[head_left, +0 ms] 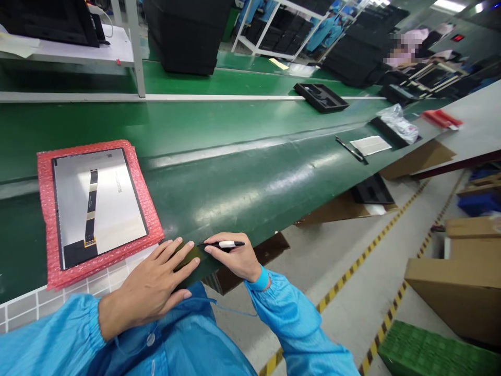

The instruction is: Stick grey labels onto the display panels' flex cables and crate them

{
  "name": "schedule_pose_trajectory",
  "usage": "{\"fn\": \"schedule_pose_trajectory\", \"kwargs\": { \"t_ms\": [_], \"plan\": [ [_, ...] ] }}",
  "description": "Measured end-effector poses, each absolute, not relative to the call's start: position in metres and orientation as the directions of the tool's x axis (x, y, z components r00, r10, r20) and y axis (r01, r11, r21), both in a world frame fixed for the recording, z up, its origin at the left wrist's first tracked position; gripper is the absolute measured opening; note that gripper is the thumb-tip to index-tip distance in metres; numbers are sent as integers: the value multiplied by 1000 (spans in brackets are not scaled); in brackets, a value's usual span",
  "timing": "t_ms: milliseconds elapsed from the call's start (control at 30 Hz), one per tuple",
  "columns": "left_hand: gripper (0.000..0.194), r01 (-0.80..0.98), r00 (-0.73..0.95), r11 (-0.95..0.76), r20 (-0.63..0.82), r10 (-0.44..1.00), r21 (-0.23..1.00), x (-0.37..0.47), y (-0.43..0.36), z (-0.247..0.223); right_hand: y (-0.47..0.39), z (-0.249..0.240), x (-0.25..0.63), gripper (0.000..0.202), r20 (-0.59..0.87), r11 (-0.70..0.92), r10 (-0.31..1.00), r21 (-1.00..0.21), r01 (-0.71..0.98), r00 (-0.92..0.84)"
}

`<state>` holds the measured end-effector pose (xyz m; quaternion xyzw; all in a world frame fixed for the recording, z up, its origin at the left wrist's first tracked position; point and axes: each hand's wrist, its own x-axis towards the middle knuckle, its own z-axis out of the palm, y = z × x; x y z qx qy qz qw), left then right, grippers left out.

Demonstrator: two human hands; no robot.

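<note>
One pen point(231, 244) pinched in right hand point(239, 259) on my feed, left hand point(152, 284) palm-down, fingers spread; I'd call it a marking step, next move wants a steady stroke.

The pen point(227, 244) looks like smooth plastic. The screen's back point(121, 209) has a smooth, metallic sheen; the bubble wrap point(148, 211) is shiny, bumpy plastic. The worktop point(235, 172) is smooth and glossy — the sleeves point(297, 313) thin, creased cloth, the large box point(450, 277) matt cardboard.
</note>
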<state>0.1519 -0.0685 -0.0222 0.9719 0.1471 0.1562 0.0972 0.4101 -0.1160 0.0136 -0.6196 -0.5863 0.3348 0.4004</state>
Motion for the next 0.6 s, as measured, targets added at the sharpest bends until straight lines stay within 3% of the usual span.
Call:
{"fn": "schedule_pose_trajectory", "kwargs": {
  "t_ms": [600],
  "plan": [
    [63, 253, 903, -943, 298, 310, 217, 154, -68, -19, -115, 12, 414, 8, 42, -1, 996, -882, 472, 81]
  ]
}}
